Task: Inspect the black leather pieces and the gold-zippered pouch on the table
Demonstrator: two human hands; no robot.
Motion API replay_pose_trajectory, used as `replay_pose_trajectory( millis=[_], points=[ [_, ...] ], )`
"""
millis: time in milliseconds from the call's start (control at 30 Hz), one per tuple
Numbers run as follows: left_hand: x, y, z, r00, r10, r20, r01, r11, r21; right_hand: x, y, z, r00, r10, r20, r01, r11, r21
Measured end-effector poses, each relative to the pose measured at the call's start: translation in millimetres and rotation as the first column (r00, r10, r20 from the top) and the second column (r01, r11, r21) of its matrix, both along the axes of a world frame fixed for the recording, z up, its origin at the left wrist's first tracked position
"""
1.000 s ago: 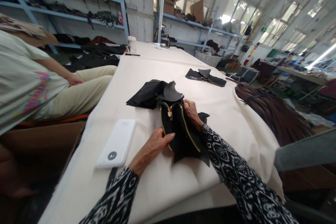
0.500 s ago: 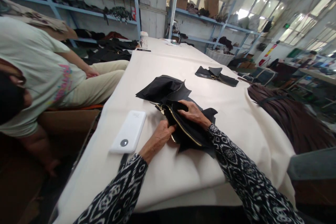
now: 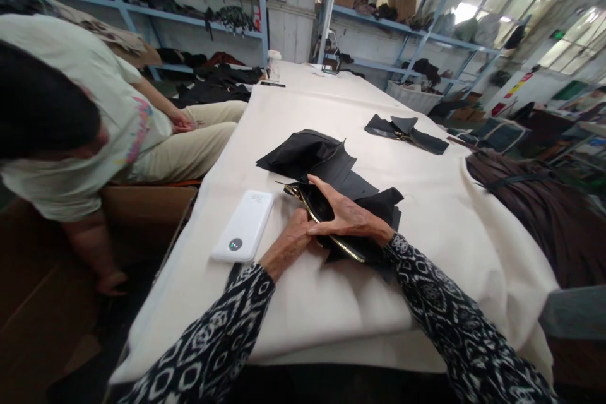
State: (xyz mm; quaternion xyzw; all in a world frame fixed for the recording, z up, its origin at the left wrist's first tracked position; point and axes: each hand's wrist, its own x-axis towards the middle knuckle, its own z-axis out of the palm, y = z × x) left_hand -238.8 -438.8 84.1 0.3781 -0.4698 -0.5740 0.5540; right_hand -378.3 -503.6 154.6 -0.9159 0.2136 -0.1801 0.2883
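A black zippered pouch piece point(image 3: 348, 241) with a gold-toothed zipper lies before me on the cream-covered table point(image 3: 326, 309). My left hand point(image 3: 294, 237) is closed on its near left edge, beside the zipper; the fingertips are partly hidden. Across the piece reaches my right hand point(image 3: 348, 211), thumb and forefinger spread wide. Its thumb meets the left hand at the zipper, and the forefinger stretches to the far edge. Several black cut panels point(image 3: 307, 154) lie just beyond, touching or under the piece. Left of my left hand rests a white power bank point(image 3: 243, 227).
Another black zippered piece point(image 3: 404, 134) lies farther back. Dark brown strips point(image 3: 530, 214) hang over the right edge. A co-worker point(image 3: 89, 113) sits leaning at the left, one arm lowered by a cardboard box point(image 3: 146, 214). Blue shelving point(image 3: 189, 17) stands behind.
My right hand has moved left, its thumb and forefinger now spread, with the thumb meeting my left hand. The zipper's gap looks narrower. The co-worker leans farther forward; the view has shifted slightly.
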Motion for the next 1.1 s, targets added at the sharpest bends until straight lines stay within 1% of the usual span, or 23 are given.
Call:
replay_pose_trajectory(
  millis=[67,200,300,367,400,467,533,600,633,700,767,867,933,1000,1100],
  points=[
    [0,0,0.3,1.000,-0.011,-0.029,0.011,1.000,0.005,0,0,-2.2,1.000,0.026,-0.018,-0.026,1.000,0.002],
    [-3,0,6.0,0.994,-0.011,-0.113,0.016,0.999,0.039,-1,-3,-3.4,0.996,0.085,-0.033,-0.085,0.996,0.005],
    [-6,-1,10.3,0.979,-0.010,-0.206,0.024,0.997,0.068,-4,-5,1.0,0.995,0.093,-0.045,-0.094,0.996,-0.011],
    [-8,0,12.9,0.968,-0.010,-0.249,0.036,0.994,0.099,-9,-10,5.4,0.996,0.083,-0.013,-0.083,0.997,-0.003],
    [-9,0,14.1,0.966,-0.008,-0.259,0.037,0.993,0.109,-12,-15,7.4,0.997,0.070,0.025,-0.070,0.997,0.027],
    [-9,1,16.2,0.968,0.008,-0.252,0.023,0.992,0.120,-23,-29,9.3,0.994,0.007,0.113,-0.024,0.988,0.152],
    [-9,2,17.2,0.969,0.033,-0.243,0.001,0.990,0.141,-36,-47,7.5,0.973,-0.148,0.179,0.091,0.952,0.293],
    [-8,1,16.7,0.968,0.065,-0.241,-0.022,0.984,0.175,-47,-62,2.3,0.927,-0.318,0.198,0.223,0.893,0.391],
    [-7,0,16.0,0.967,0.077,-0.242,-0.029,0.981,0.193,-51,-67,-1.0,0.916,-0.350,0.198,0.235,0.866,0.442],
    [-5,-2,14.4,0.964,0.106,-0.244,-0.048,0.972,0.230,-54,-72,-7.4,0.930,-0.311,0.195,0.159,0.820,0.550],
    [-3,-4,13.6,0.959,0.131,-0.253,-0.064,0.964,0.257,-51,-70,-11.6,0.937,-0.273,0.219,0.070,0.760,0.646],
    [-1,-4,15.0,0.941,0.156,-0.301,-0.071,0.958,0.276,-44,-64,-13.2,0.917,-0.299,0.264,-0.001,0.660,0.751],
    [-2,-3,17.2,0.922,0.184,-0.341,-0.080,0.951,0.298,-41,-62,-13.3,0.906,-0.320,0.278,-0.030,0.605,0.796],
    [-2,-3,19.6,0.904,0.215,-0.369,-0.091,0.941,0.326,-39,-63,-14.3,0.897,-0.331,0.292,-0.052,0.578,0.815],
    [-3,-3,23.2,0.888,0.251,-0.386,-0.107,0.928,0.358,-37,-63,-17.0,0.895,-0.306,0.324,-0.099,0.573,0.814]
  ],
)
